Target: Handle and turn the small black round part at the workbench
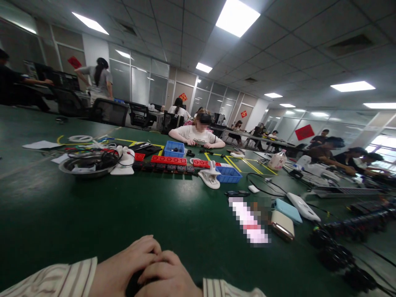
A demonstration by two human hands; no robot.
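Your left hand (123, 268) and right hand (168, 276) lie together at the near edge of the green table (46, 214), fingers curled and overlapping; something dark shows between them, but you cannot tell whether either hand grips it or what it is. Striped cuffs (58, 280) cover both wrists. Judged from this, you are at rest, with no step under way, and the hands are well apart from the work items. Any next move would call for a long forward reach across bare table. Nearest things lie to your right: a pale cased phone (283, 225), a light blue phone (287, 210), a white power bank (303, 206), and dark wheeled parts (337, 255) along the right edge. Farther off stand a metal bowl (88, 165) full of cables, red power strips (168, 160), two blue bins (229, 174) and a white clamp (210, 177). A person in a white shirt (196, 136) sits opposite, hands on the table. No label or writing is legible; red wall decorations (305, 132) are too small to read.
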